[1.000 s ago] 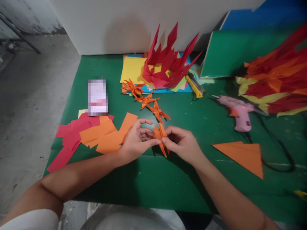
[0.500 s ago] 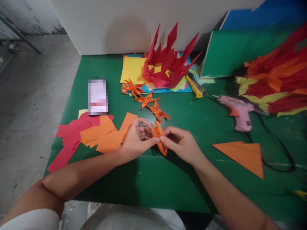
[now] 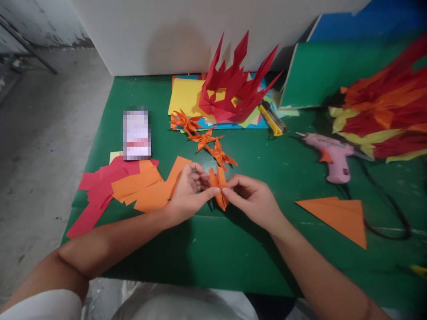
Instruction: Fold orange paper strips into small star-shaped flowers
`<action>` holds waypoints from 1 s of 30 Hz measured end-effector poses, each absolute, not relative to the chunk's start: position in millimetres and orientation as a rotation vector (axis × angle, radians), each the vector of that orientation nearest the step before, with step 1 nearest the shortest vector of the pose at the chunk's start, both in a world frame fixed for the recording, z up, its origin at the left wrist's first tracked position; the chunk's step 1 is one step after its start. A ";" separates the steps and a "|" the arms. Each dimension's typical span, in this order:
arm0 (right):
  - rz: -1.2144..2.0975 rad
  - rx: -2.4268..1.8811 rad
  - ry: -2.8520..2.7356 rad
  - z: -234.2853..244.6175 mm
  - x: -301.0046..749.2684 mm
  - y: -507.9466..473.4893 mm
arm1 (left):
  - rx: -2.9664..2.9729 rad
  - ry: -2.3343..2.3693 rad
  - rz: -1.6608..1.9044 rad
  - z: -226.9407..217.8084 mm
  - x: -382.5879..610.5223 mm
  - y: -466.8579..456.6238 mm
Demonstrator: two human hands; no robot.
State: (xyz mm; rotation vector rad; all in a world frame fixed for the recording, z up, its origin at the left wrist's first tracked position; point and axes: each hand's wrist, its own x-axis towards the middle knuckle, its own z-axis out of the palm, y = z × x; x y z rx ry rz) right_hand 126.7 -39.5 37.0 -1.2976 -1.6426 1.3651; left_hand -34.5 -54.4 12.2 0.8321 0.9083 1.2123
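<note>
Both hands pinch a small folded orange paper piece (image 3: 218, 186) above the green counter (image 3: 233, 249).
Left hand (image 3: 188, 195) and right hand (image 3: 253, 200) clamp it between them, its long axis running away from the person.

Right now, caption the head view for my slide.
Left hand and right hand pinch a folded orange paper piece over a green table.

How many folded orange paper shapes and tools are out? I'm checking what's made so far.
Small orange folded pieces lying on the table: 3
Orange folded piece pinched between left hand and right hand: 1
Large orange folded triangle: 1
Pink glue gun: 1
Yellow utility knife: 1
Total: 7
</note>
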 end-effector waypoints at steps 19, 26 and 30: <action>1.372 -1.355 -1.558 35.0 124.2 -40.6 | 1.062 1.073 1.248 12.3 -34.6 -59.6; 1.296 -1.363 -1.710 31.5 123.1 -41.9 | 1.192 1.068 1.211 10.8 -37.3 -58.2; 1.234 -1.321 -1.763 28.0 123.9 -43.1 | 1.285 1.078 1.152 12.0 -39.6 -58.9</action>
